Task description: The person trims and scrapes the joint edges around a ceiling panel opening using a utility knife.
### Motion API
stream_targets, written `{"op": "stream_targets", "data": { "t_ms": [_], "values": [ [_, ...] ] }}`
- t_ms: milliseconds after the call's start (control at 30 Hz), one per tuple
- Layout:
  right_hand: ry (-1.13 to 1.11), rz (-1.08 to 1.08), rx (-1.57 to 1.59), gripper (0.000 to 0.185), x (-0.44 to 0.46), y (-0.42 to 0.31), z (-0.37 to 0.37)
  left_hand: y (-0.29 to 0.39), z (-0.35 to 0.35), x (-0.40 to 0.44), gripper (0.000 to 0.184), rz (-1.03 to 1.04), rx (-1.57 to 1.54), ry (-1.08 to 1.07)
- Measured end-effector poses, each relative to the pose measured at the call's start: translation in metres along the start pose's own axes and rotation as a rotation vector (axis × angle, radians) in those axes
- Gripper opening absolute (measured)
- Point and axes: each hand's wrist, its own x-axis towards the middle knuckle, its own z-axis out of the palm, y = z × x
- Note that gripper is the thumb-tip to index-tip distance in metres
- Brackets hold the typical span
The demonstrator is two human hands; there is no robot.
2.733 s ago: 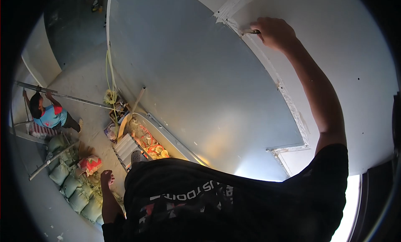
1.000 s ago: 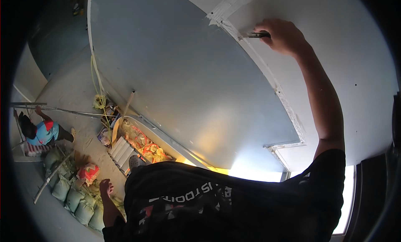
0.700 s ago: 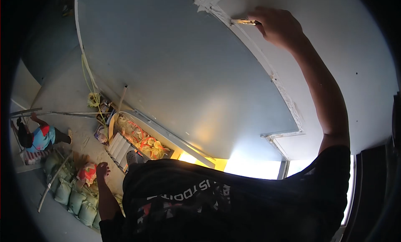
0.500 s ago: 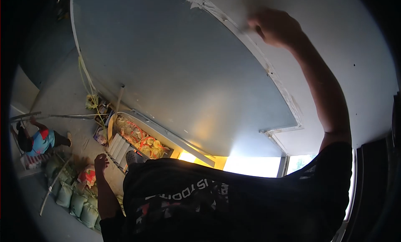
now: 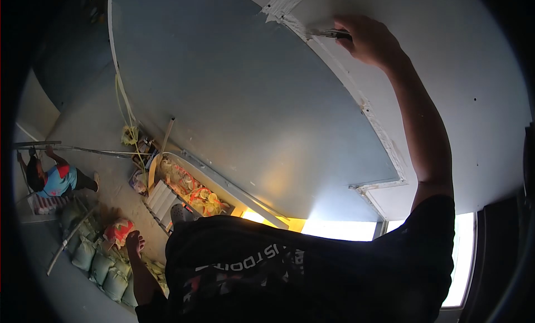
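My right hand [image 5: 372, 40] is raised high against the pale overhead panel [image 5: 446, 72]. It is closed around a thin metal-bladed tool [image 5: 329, 34] with a dark handle; the tool's exact kind is unclear. The blade's tip meets the white, rough-coated seam [image 5: 365, 103] bordering the curved blue-grey panel [image 5: 234, 100]. Low on the left, my left hand [image 5: 135, 243] hangs beside my body with its fingers curled, and nothing shows in it. From this view it overlaps the edge of a red patterned bundle [image 5: 118, 232] far below.
Below left, another person [image 5: 58, 178] in a blue and red shirt reaches toward long poles [image 5: 106, 152]. Filled sacks [image 5: 102, 267] line the floor. Near my foot are a slatted board [image 5: 161, 200] and a trough of colourful scraps [image 5: 203, 197]. Bright windows [image 5: 340, 229] lie behind my shoulder.
My right hand has turned, so the tool shows clearly at the seam where the hand was blurred before. My left hand has dropped slightly. The view has shifted a little.
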Motion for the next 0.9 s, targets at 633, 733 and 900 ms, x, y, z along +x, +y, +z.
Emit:
{"op": "stream_targets", "data": {
  "t_ms": [633, 733, 900],
  "values": [
    [-0.094, -0.046, -0.164, 0.017, 0.009, -0.022, -0.016, 0.022, 0.051, 0.018, 0.020, 0.038, 0.125, -0.031],
    [-0.129, -0.006, -0.120, 0.017, 0.006, -0.018, -0.011, 0.033, 0.053, 0.018, 0.022, 0.051, 0.112, 0.007],
    [-0.494, -0.067, -0.272, 0.017, 0.012, -0.018, -0.045, 0.021, 0.037, 0.008, 0.021, 0.096, 0.016, 0.012]
  ]
}}
